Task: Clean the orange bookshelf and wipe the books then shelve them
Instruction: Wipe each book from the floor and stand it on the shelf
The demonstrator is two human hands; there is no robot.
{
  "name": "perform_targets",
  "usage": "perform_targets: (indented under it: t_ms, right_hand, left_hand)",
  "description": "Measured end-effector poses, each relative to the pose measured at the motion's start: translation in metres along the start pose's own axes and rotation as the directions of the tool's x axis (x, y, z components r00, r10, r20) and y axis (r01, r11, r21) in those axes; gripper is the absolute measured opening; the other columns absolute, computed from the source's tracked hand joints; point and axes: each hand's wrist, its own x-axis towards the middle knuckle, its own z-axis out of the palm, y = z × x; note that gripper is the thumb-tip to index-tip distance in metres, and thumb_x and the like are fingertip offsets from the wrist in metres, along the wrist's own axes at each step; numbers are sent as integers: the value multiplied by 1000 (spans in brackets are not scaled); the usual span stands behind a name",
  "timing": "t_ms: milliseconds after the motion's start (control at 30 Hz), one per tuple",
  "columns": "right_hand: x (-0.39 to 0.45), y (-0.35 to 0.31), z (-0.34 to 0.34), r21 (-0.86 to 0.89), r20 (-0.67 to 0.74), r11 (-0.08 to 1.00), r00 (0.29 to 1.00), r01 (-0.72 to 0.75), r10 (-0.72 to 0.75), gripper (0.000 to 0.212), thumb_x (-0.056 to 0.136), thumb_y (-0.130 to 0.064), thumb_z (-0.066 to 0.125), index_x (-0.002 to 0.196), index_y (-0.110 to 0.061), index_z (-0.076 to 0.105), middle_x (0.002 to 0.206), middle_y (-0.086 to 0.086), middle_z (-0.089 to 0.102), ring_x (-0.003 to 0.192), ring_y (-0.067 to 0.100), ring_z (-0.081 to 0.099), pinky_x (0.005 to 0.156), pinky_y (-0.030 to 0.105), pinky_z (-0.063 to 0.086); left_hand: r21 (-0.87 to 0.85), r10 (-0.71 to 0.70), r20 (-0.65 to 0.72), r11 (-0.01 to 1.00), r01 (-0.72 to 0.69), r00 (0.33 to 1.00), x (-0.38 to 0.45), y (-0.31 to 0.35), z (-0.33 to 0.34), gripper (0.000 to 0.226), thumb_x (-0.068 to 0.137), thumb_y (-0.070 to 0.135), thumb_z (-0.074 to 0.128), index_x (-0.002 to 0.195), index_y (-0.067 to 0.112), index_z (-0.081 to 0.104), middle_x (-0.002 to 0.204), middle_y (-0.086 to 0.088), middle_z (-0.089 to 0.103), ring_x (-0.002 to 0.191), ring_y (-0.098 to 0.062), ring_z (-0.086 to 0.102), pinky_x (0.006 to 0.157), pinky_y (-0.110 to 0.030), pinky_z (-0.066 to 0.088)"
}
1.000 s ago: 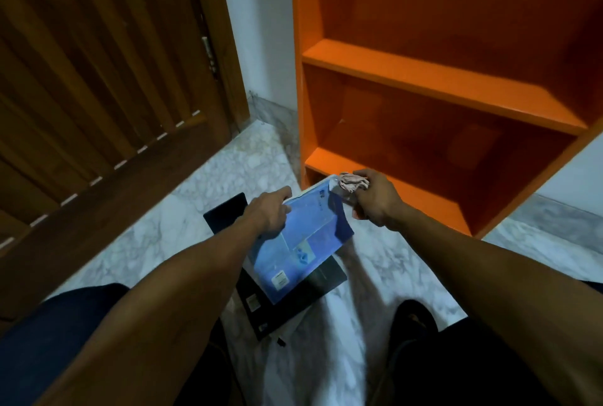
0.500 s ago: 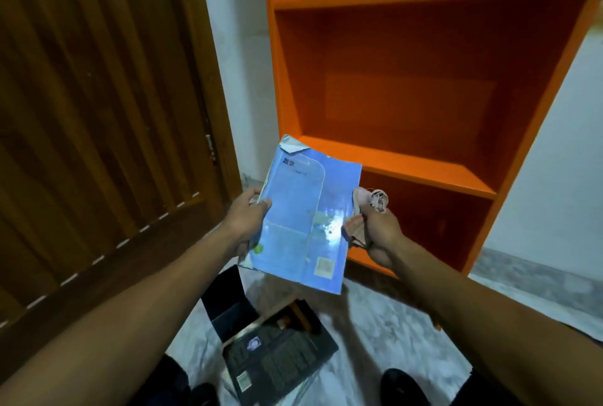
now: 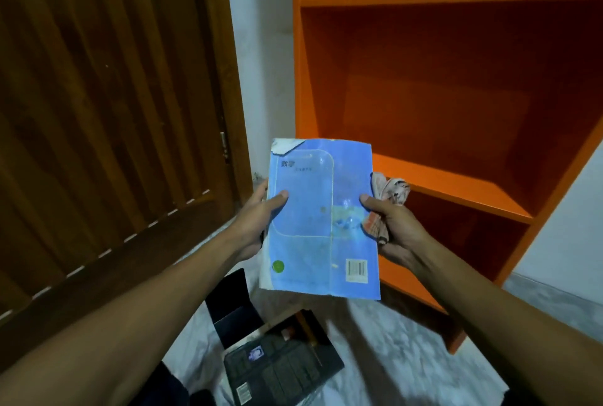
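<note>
Lifted off the floor pile, the blue book [image 3: 321, 219] is gripped by left hand [image 3: 257, 221] and cloth-holding right hand [image 3: 390, 226]; wipe it before shelving.

A dark brown wooden door [image 3: 98, 111] with vertical slats filled the left side, a small metal hinge [image 3: 223, 144] on its right edge by the brown door frame [image 3: 225, 56]. A strip of white painted wall [image 3: 264, 56] stood between that frame and the furniture to the right, and more of it showed at the far right. A white-and-grey marble floor [image 3: 408, 350] lay below, meeting the wall at a grey skirting band [image 3: 554, 294].
</note>
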Motion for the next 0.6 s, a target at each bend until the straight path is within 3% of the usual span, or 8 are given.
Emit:
perform_targets:
  t_ms: [67,167,267,300,367,433,500,600]
  right_hand:
    - [3,-14,-1,-36,24,998,999,42,-41,41,95,-11,59,135,-8,54,128,14,66,111,36,67,89,48,55]
    - [3,-27,0,-207,-49,968,987,141,-154,31,99,-7,55,130,-11,55,97,5,72,64,23,69,59,31,50]
    - [6,-19,-9,-293,-154,944,967,153,-204,41,99,-16,59,139,-17,51,87,-9,70,93,25,67,70,43,50]
    - [8,-15,-14,-311,-202,943,961,122,-190,42,100,-22,58,140,-18,49,85,-5,67,93,29,67,69,47,49]
    - [11,-10,-24,-339,-285,941,953,1,-104,44,101,-35,53,141,-17,45,79,8,57,71,38,58,64,48,45]
    - [10,-10,-29,-344,-344,936,938,-78,-48,36,102,-42,48,127,-15,51,80,16,51,78,35,52,65,48,45]
    - [10,-16,-28,-365,-393,931,907,-6,-148,28,103,-41,46,109,-15,51,80,19,52,72,35,56,60,45,48]
    - [18,-32,-19,-549,-273,783,823,291,-498,32,102,-50,44,121,-24,41,69,22,53,56,33,52,53,43,45]
  left_hand:
    - [-51,-40,9,998,40,999,8,-1,3,37,99,16,59,134,26,53,121,-7,72,105,-35,71,82,-54,60]
    - [-52,-70,-14,996,69,997,15,-8,9,34,101,21,56,134,15,57,120,-11,72,105,-35,71,89,-57,57]
    - [17,13,-99,1000,-11,995,18,-20,18,26,104,20,51,129,16,56,109,-5,74,85,-24,76,67,-42,64]
    - [67,54,-120,997,-46,991,19,-22,20,25,105,20,49,129,17,55,109,-4,73,83,-21,75,63,-38,63]
    - [170,135,-98,978,-118,986,20,-24,19,26,105,20,48,131,19,53,116,-4,70,90,-23,74,69,-39,63]
    - [237,207,-14,951,-198,978,18,-24,18,24,106,20,46,127,29,54,120,2,69,100,-25,72,80,-45,61]
    - [259,238,39,936,-239,971,15,-26,19,24,107,20,44,124,33,55,121,6,68,104,-23,71,84,-46,60]
    - [262,240,55,933,-246,969,14,-30,23,24,107,20,43,121,34,57,122,3,68,106,-24,71,86,-49,59]
